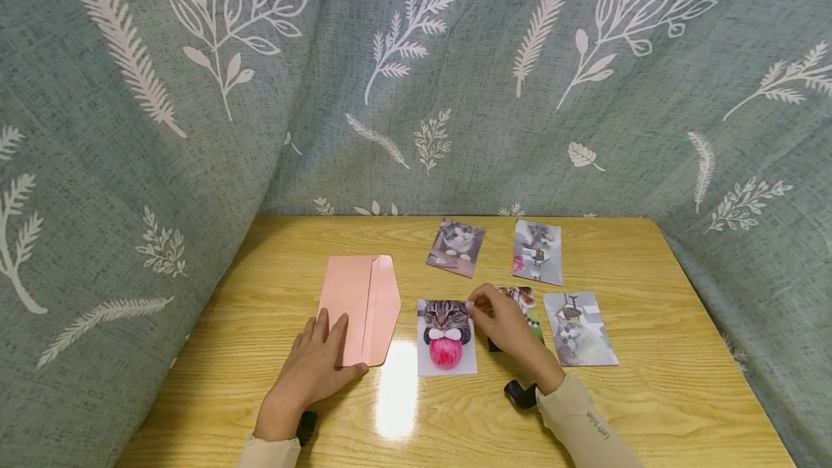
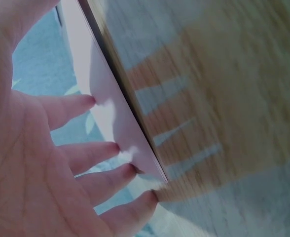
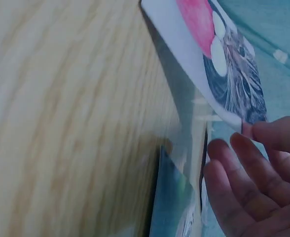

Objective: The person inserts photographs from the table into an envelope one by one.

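A pink envelope [image 1: 354, 284] with its flap to the right lies on the table, and my left hand [image 1: 310, 368] rests on its lower left part with fingers spread. In the left wrist view those fingertips touch the envelope [image 2: 113, 108] near its edge. My right hand [image 1: 513, 327] pinches the upper right corner of a cat card with a pink ball [image 1: 445, 352]. The right wrist view has that card [image 3: 194, 69] raised off the tabletop at the pinched side. Under the right hand and wrist lies a green-toned animal card [image 1: 534, 316], partly hidden.
A grey-and-white cat card [image 1: 455, 248] and a card with a cat and pink flowers [image 1: 538, 251] lie toward the back. Another white cat card [image 1: 581, 329] is at the right. Patterned curtain [image 1: 416, 128] surrounds the wooden table [image 1: 650, 410] at the back and sides.
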A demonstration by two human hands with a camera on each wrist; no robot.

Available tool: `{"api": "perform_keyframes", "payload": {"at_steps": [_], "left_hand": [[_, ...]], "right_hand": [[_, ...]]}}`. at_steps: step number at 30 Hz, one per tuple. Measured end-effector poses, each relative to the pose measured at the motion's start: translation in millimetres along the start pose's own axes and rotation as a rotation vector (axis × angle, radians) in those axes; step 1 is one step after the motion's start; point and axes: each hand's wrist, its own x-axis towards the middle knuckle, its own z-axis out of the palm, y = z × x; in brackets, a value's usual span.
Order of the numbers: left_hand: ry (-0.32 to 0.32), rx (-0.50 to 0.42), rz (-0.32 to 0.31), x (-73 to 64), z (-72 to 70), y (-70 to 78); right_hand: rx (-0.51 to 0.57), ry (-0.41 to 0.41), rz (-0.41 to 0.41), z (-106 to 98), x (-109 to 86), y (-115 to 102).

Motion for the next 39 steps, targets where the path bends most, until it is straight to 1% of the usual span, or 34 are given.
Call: {"api": "perform_keyframes", "payload": {"at_steps": [5, 9, 14, 18, 23, 29, 34, 39], "left_hand": [[-0.005, -0.006, -0.004, 0.0, -0.1, 0.6], [-0.003, -0.006, -0.003, -0.6, -0.3, 0.7], [-0.006, -0.010, -0.008, -1.6, -1.2, 1.3], [0.000, -0.007, -0.014, -2.4, -1.4, 2.4], [0.008, -0.011, -0.014, -3.2, -0.8, 2.8], [0.023, -0.038, 0.017, -1.8, 1.1, 1.3], [0.018, -0.068, 0.024, -2.1, 2.2, 1.0], [0.021, -0.065, 0.027, -2.5, 1.7, 0.5]], "right_hand": [[0.111, -0.003, 0.060, -2, 2.6, -3], [0.212, -0.010, 0.073, -2, 7.2, -3], [0.359, -0.017, 0.149, 0, 14.6, -5], [0.432, -0.019, 0.184, 5, 21.4, -7], [0.460, -0.008, 0.193, 12, 30.7, -12], [0.515, -0.002, 0.199, 22, 43.1, -17], [0.493, -0.004, 0.215, 30, 54.8, -21], [0.460, -0.012, 0.216, 37, 64.3, -23]]}}
